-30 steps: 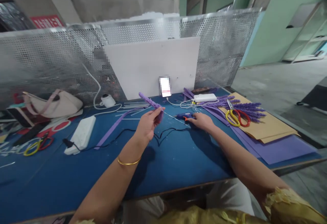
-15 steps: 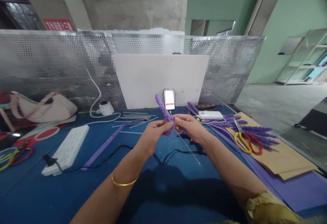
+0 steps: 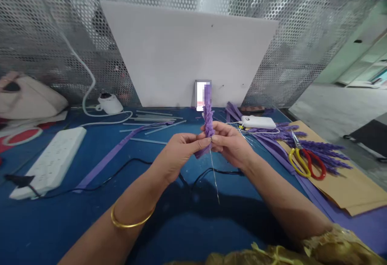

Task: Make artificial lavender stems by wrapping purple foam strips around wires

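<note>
A purple paper lavender flower (image 3: 208, 120) stands upright between my two hands, above the middle of the table. My left hand (image 3: 184, 148) pinches its lower end from the left, thumb in front. My right hand (image 3: 231, 142) closes on the same spot from the right, and the two thumb tips nearly meet. A thin wire stem (image 3: 214, 176) hangs below the fingers toward me. From under the left fingers a short end of purple strip (image 3: 202, 152) sticks out. The fingertips behind the flower are partly hidden.
On the right lie finished lavender stems (image 3: 323, 154), scissors (image 3: 306, 162), brown paper (image 3: 359, 192) and a white power bank (image 3: 258, 122). A phone (image 3: 200, 96) leans against the white board (image 3: 181, 47). To the left are a purple strip (image 3: 111, 156), a power strip (image 3: 57, 160) and a black cable (image 3: 121, 170).
The flower has turned from leaning left to upright, and its wire now hangs nearly straight down. Both hands still grip its base. My view has tilted down.
</note>
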`<state>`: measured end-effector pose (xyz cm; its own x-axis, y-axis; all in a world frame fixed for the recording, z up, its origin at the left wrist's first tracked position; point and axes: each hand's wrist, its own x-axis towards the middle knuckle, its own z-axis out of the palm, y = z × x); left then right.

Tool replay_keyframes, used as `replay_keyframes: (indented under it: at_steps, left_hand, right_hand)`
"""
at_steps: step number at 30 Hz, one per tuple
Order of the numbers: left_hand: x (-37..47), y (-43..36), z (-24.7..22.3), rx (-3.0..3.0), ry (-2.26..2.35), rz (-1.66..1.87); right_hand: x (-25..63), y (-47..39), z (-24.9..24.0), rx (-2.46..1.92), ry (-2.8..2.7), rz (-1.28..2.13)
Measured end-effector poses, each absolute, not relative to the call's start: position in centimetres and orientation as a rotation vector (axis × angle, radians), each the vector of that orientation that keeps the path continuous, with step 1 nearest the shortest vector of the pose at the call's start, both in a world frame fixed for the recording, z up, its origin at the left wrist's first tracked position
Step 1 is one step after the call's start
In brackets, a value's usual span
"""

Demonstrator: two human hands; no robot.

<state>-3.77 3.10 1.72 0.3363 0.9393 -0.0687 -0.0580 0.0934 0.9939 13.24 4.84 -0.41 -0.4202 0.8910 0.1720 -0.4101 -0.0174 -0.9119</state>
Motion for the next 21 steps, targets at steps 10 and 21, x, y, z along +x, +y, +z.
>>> replay_keyframes:
  at_steps: [10, 21]
  left_hand:
    - [-4.1, 3.2, 1.8, 1.194, 0.896, 0.828]
    - [-3.8, 3.3, 1.5, 1.328, 1.030, 0.823]
  right_hand:
    - [14.6, 5.2, 0.7, -0.609, -1.192, 1.677]
    - [15.0, 5.3, 0.4, -0.698, -1.369, 1.609]
